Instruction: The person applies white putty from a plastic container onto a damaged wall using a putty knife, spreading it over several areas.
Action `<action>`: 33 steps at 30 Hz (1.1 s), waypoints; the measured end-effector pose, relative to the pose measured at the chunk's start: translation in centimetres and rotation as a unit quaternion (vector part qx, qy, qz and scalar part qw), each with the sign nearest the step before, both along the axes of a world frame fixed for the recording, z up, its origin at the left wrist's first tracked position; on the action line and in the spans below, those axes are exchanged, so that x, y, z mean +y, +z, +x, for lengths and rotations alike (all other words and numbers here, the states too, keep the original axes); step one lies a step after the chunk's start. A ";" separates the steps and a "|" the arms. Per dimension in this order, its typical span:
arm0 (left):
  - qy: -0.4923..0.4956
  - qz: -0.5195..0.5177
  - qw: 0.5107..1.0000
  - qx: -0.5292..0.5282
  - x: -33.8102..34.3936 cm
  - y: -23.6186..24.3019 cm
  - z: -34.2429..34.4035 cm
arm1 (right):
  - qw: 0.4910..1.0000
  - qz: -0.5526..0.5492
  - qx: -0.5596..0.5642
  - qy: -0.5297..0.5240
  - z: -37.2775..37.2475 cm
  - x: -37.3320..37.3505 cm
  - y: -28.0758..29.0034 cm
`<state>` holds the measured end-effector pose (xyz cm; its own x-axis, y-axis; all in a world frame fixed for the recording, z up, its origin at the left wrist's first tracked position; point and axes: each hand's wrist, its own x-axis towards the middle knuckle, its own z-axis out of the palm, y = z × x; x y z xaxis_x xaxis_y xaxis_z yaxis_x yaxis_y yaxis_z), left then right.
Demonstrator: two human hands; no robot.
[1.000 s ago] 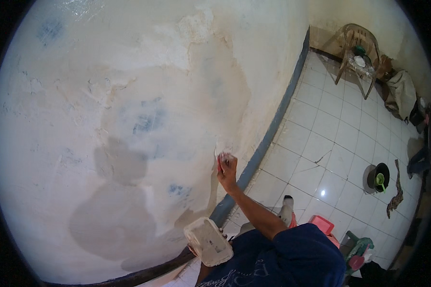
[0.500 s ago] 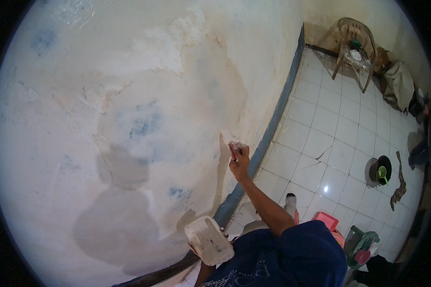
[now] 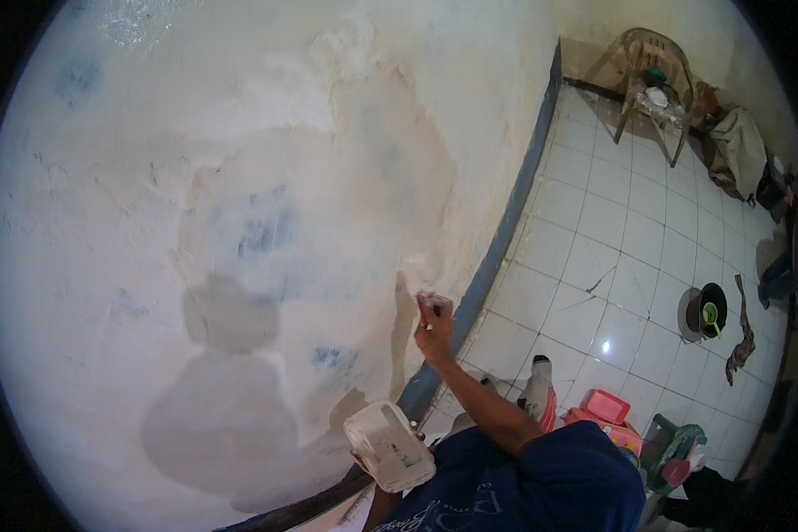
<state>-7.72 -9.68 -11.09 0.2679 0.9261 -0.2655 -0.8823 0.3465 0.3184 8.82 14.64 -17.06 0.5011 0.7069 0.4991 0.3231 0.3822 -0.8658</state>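
Observation:
My right hand (image 3: 432, 330) is closed around a putty knife (image 3: 424, 309) with a reddish grip, held against the patched wall (image 3: 266, 160) low down near its blue bottom edge. Its blade is hard to make out at this size. A whitish smear (image 3: 414, 262) shows on the wall just above that hand. At the bottom, my left hand (image 3: 358, 462) holds up a white rectangular plastic tub (image 3: 363, 443) with paste inside. The tub hides most of that hand.
White tiled floor (image 3: 585, 230) stretches right of the wall. On it stand a plastic chair (image 3: 654, 53) with things on it, a black bucket (image 3: 708, 297) with a green dipper, a pink box (image 3: 605, 406) and a green stool (image 3: 680, 443). A crumpled cloth (image 3: 741, 337) lies beyond the bucket.
My right hand has moved down along the wall with the putty knife, toward the tub. My left hand and the tub stay nearly where they were.

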 end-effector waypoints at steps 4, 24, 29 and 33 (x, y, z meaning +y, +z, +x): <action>0.002 -0.032 0.998 -0.046 -0.3 0.6 0.5 | 0.997 0.054 0.006 0.045 -4.7 -1.3 -1.6; 0.105 -0.126 0.954 -0.249 -4.0 -8.3 -4.9 | 0.993 0.062 -0.059 0.086 -2.8 -5.4 -1.0; 0.062 -0.141 0.938 -0.310 -3.6 -3.8 -4.2 | 0.983 0.043 -0.042 0.173 -3.9 -11.2 -3.4; -0.003 -0.078 0.962 -0.261 -0.3 0.0 -0.3 | 0.968 -0.065 0.179 0.166 0.0 -10.7 -8.0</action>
<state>-8.05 -9.97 -11.13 0.4074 0.8840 -0.2293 -0.9059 0.3593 -0.2242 8.81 3.99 -25.08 0.3606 0.9034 0.2322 -0.1272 0.2942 -0.9472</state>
